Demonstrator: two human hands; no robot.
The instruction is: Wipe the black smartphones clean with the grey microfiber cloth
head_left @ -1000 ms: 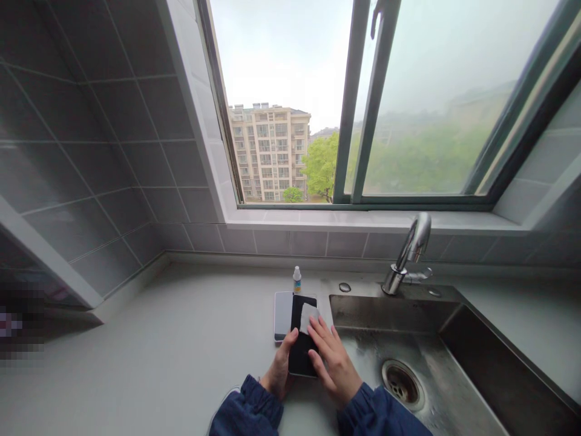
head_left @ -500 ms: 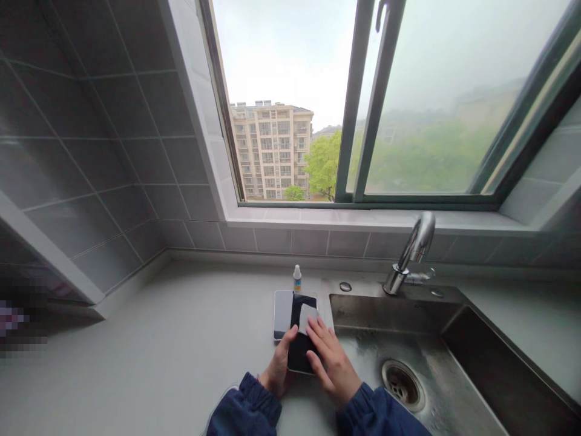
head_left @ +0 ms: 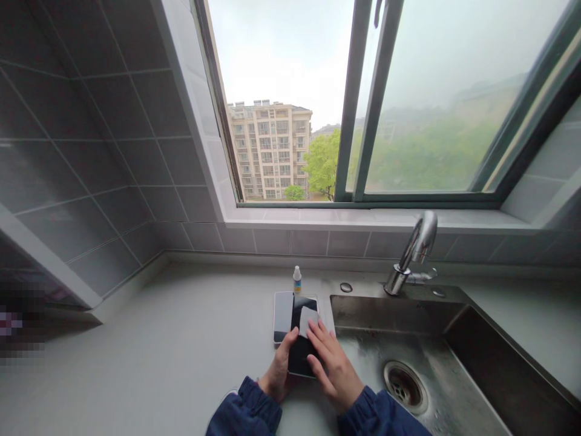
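Note:
My left hand [head_left: 278, 365] grips a black smartphone [head_left: 300, 357] by its left edge, thumb on the front. Flat on the phone's dark screen lies a small whitish wiping cloth [head_left: 309, 321]. The fingers of my right hand [head_left: 334, 367] press the cloth's lower right part against the glass; the thumb rests lower on the screen. Behind the held phone, a second phone [head_left: 282, 315] with a pale rim lies on the counter. A small white bottle [head_left: 297, 280] with a coloured label stands upright just beyond both phones.
To the right, a steel sink [head_left: 385, 304] with a drain [head_left: 405, 386] is set into the pale counter [head_left: 136, 357]. A chrome faucet [head_left: 411, 260] rises at its back edge. A window [head_left: 290, 206] with a half-slid pane is ahead; grey tiles [head_left: 113, 212] cover the left wall.
The cloth and my right hand have shifted very slightly down the screen. The view itself has moved a little; both hands keep their hold.

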